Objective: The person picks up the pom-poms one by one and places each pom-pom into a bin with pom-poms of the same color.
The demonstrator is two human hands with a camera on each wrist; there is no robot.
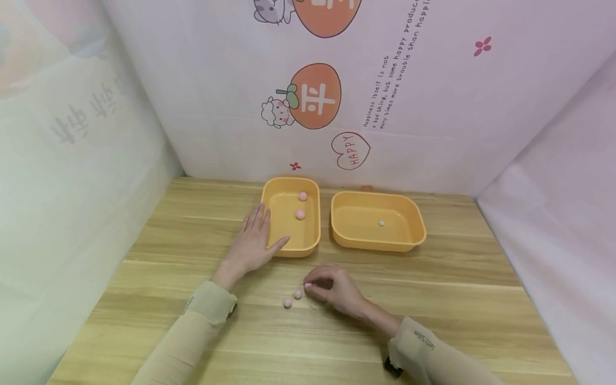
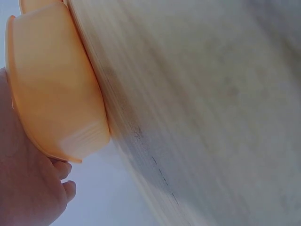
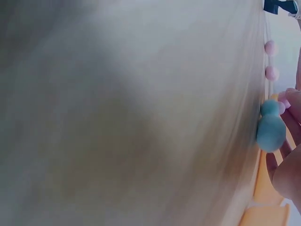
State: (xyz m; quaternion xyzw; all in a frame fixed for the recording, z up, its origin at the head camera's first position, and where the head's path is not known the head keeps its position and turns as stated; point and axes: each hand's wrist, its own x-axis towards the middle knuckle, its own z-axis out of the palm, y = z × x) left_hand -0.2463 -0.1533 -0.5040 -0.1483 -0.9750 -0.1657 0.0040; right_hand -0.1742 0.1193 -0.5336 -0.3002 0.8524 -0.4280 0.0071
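Note:
My left hand (image 1: 250, 248) lies spread over the left side and front corner of a yellow tray (image 1: 317, 224), its thumb reaching across the near rim. Two pink balls (image 1: 300, 214) sit in that tray. Just in front of it, my right hand (image 1: 339, 291) pinches a small pink ball (image 1: 308, 286) between thumb and fingertips. Two more pink balls (image 1: 287, 303) lie in a short row on the table to its left. The right wrist view shows blue balls (image 3: 271, 133) close under my right hand, hidden in the head view.
Right of the first tray stands a second yellow tray (image 1: 380, 247) with one small pale ball (image 1: 382, 223) inside. Both rest on a wood-grain table (image 1: 457, 299). A printed white sheet (image 1: 231, 107) rises behind, with more sheets at both sides.

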